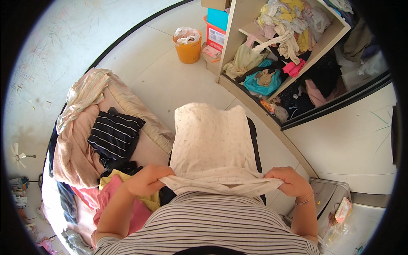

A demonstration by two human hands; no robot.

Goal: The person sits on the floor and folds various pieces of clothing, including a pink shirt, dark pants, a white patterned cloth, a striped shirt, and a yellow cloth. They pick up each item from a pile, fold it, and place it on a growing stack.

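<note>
A pale cream cloth garment (213, 140) with a faint small print lies spread over my lap, its far end towards my knees. The near edge is lifted in front of my waist and drawn out sideways between both hands. My left hand (151, 180) pinches the left corner of that edge, and my right hand (288, 181) grips the right corner. Beside my left arm lie a pink garment (108, 204) and a yellow one (154, 200). Farther up, a folded black garment with white stripes (116, 135) rests on the bed.
The bed (149, 156) on the left also holds a peach knitted blanket (76, 153). Ahead stands an orange bin (188, 47) with a bag liner. An open wardrobe (245, 81) at the upper right is crammed with clothes. A grey suitcase (318, 194) sits at the right.
</note>
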